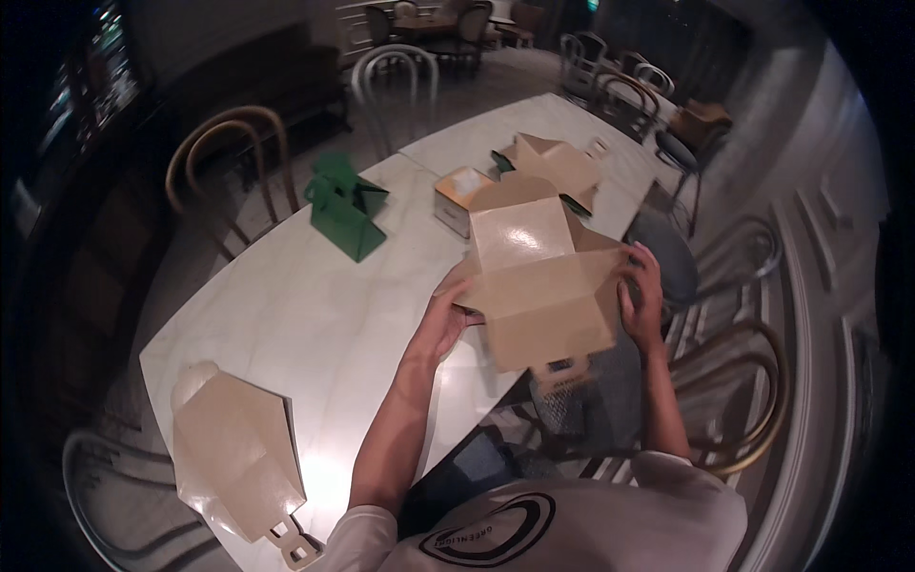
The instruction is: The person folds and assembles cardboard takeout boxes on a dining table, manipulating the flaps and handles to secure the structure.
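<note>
A brown cardboard gable box [538,286], partly unfolded with its flaps spread, is held between my two hands above the near right edge of the table. My left hand [446,319] grips its left side, thumb on the upper face and fingers underneath. On the right side, my right hand [644,294] closes around the edge of a side flap. The box's inner face is glossy, and a cut-out handle tab hangs at its near end. Its underside is hidden.
Flat brown box blanks [233,448] lie at the table's near left. A green folded box [345,210] stands toward the far edge. Behind my box are a small orange-topped box [457,198] and more brown cardboard [558,164]. Chairs, including a wooden one [233,124], surround the marble-look table [315,315].
</note>
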`<move>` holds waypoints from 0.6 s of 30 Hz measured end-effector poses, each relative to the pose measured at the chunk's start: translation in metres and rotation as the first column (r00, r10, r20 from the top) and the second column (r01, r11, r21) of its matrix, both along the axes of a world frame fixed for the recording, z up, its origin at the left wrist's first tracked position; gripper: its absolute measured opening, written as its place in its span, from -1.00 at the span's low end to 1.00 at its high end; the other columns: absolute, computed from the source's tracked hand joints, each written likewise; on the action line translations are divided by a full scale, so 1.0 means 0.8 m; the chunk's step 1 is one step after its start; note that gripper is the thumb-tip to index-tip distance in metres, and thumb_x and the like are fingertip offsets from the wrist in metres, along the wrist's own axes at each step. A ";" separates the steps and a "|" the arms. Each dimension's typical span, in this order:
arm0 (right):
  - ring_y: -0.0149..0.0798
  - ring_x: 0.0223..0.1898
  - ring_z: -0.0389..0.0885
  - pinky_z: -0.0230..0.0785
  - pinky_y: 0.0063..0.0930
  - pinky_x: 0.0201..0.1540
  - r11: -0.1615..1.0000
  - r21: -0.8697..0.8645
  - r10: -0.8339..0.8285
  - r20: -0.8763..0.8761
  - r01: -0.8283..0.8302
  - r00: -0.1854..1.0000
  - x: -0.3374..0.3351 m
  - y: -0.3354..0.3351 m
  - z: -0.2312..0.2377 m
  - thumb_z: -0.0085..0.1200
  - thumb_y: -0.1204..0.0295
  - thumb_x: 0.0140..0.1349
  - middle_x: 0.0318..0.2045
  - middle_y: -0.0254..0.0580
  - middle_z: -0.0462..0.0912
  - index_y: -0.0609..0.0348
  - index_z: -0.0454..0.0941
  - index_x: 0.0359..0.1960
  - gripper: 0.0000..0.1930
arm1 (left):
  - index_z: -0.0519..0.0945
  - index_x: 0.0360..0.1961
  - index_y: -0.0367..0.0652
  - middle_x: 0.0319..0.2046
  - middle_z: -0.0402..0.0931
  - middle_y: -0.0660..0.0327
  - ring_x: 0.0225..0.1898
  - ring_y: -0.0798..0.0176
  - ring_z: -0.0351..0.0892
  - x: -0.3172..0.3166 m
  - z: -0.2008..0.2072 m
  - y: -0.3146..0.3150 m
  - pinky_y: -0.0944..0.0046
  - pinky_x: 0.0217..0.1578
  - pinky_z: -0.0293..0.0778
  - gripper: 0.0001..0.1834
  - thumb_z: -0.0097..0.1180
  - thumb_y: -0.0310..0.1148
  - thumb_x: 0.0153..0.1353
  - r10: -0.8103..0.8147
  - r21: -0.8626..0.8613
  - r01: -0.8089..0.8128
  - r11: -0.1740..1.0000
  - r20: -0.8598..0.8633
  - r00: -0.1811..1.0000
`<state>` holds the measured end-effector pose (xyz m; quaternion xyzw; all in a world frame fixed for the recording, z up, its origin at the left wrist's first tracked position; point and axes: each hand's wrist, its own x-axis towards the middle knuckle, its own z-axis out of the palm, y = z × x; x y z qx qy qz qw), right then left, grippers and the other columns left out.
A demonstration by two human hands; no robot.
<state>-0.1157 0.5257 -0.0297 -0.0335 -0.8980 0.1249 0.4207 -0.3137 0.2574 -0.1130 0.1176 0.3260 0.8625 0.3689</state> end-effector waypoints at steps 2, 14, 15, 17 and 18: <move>0.06 0.39 0.38 0.18 -0.10 0.44 0.968 -0.241 -0.086 -0.065 0.068 0.994 0.011 0.011 -0.048 0.13 0.56 0.34 0.27 0.04 0.50 0.17 0.57 0.05 -0.74 | 0.43 0.27 -0.32 0.15 0.59 -0.04 0.13 0.02 0.64 0.008 -0.011 0.006 -0.09 0.13 0.59 -0.45 -0.10 -0.07 0.50 -0.206 -0.151 0.192 0.970 -0.082 0.975; -0.13 0.13 0.61 0.50 -0.18 0.18 -0.163 -0.836 -0.351 -0.448 -0.524 0.823 0.026 -0.140 -0.114 0.13 0.32 0.44 0.19 -0.03 0.54 0.28 0.20 0.44 -0.37 | -0.21 0.61 -0.23 0.54 0.00 -0.08 0.54 -0.01 0.05 0.173 -0.049 0.090 0.08 0.52 -0.02 -0.11 0.06 -0.29 0.48 -0.137 -0.157 0.036 0.987 -0.694 0.707; -0.12 0.13 0.61 0.49 -0.18 0.20 -0.149 -0.906 -0.368 -0.322 -0.397 0.872 0.019 -0.115 -0.099 0.13 0.36 0.43 0.21 -0.03 0.53 0.30 0.22 0.43 -0.39 | -0.24 0.61 -0.24 0.56 -0.06 -0.10 0.54 -0.03 0.08 0.173 -0.046 0.088 0.06 0.51 0.03 -0.04 0.14 -0.23 0.48 -0.210 -0.223 0.066 0.972 -0.714 0.668; -0.13 0.15 0.61 0.48 -0.22 0.21 -0.038 -0.949 -0.379 -0.277 -0.314 0.883 0.003 -0.055 -0.080 0.13 0.40 0.41 0.19 -0.07 0.55 0.32 0.28 0.39 -0.43 | -0.24 0.61 -0.24 0.56 -0.05 -0.12 0.53 -0.05 0.09 0.168 -0.028 0.074 0.05 0.50 0.05 -0.05 0.13 -0.23 0.48 -0.276 -0.299 0.056 0.953 -0.771 0.574; -0.15 0.15 0.61 0.49 -0.23 0.20 0.037 -0.959 -0.340 -0.277 -0.282 0.899 -0.004 -0.005 -0.080 0.13 0.42 0.40 0.17 -0.09 0.56 0.32 0.31 0.37 -0.45 | -0.24 0.61 -0.23 0.56 -0.05 -0.14 0.53 -0.06 0.10 0.164 -0.021 0.073 0.03 0.49 0.07 -0.05 0.13 -0.22 0.49 -0.338 -0.362 0.044 0.931 -0.813 0.474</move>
